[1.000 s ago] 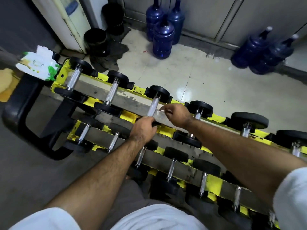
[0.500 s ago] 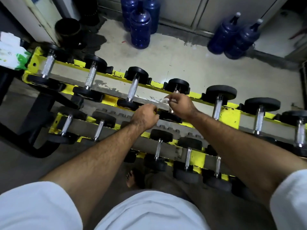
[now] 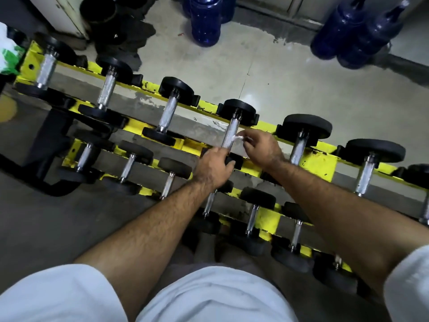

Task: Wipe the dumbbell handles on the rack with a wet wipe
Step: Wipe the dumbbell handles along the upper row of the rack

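- Floor (image 3: 290, 73) of pale concrete fills the far part of the view, and dark blue water bottles (image 3: 205, 22) stand on it at the far side, with more of them at the far right.
- Your rack (image 3: 320, 162) is yellow and has two tiers; it runs from the far left to the near right, and dumbbells with black ends lie across both tiers.
- Your two bare forearms reach from the near side to the middle of the upper tier, and white sleeves and a white shirt are at the near edge.
- The dumbbell (image 3: 234, 123) you work on is the fourth from the left on the upper tier; its silver handle (image 3: 229, 133) points from far to near.
- Your left hand (image 3: 213, 165) grips the near black end of this dumbbell, with the fingers curled around it.
- Your right hand (image 3: 263, 147) is just right of the handle, and its fingers pinch the wet wipe.
- The wet wipe (image 3: 238, 138) is small, white and crumpled; it touches the right side of the handle near its middle.
- A white and green packet (image 3: 8, 58) is at the far left edge, beside the end of the rack.
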